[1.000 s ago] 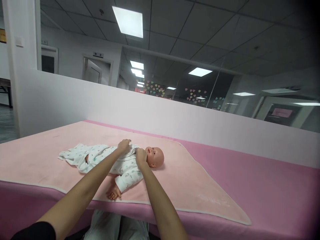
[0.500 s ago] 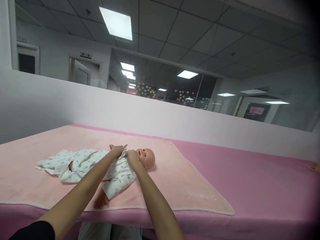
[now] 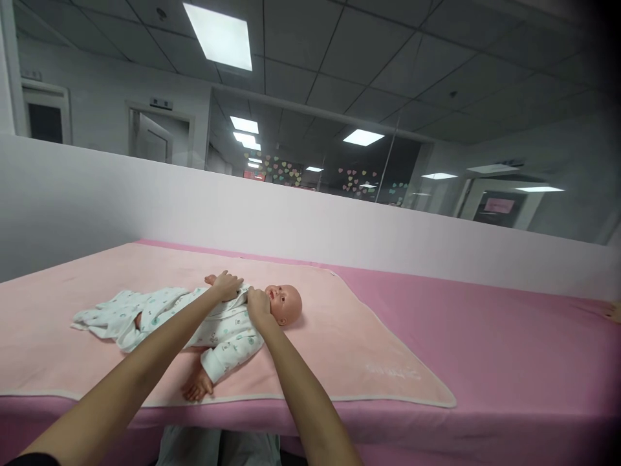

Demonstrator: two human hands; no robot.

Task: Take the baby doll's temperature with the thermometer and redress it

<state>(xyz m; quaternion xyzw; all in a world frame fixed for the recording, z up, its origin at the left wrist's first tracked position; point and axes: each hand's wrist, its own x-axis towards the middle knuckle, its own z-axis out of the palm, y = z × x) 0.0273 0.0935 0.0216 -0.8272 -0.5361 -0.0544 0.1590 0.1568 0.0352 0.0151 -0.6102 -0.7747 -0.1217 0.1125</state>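
Observation:
A baby doll (image 3: 288,304) lies on its back with its bald head to the right. It wears a white baby romper (image 3: 228,331) with small green prints, and skin shows through a gap at the leg. My left hand (image 3: 227,286) is at the far side of the chest, its fingers bent over the romper's front edge. Close beside the doll's chin, my right hand (image 3: 259,305) is closed on the collar cloth. The fingertips of both hands are partly hidden. The doll's near arm sticks out toward me, its hand (image 3: 198,384) bare below the cuff.
Beneath the doll spreads a peach blanket (image 3: 359,362) with a pale edge, over a pink-covered table (image 3: 485,349). A low white wall (image 3: 310,217) with glass above runs behind. At the far right edge, part of a skin-coloured object (image 3: 612,312) shows.
My left hand has shifted slightly up and left, and its outstretched finger is now bent. My right hand stays at the collar. The view has tilted slightly.

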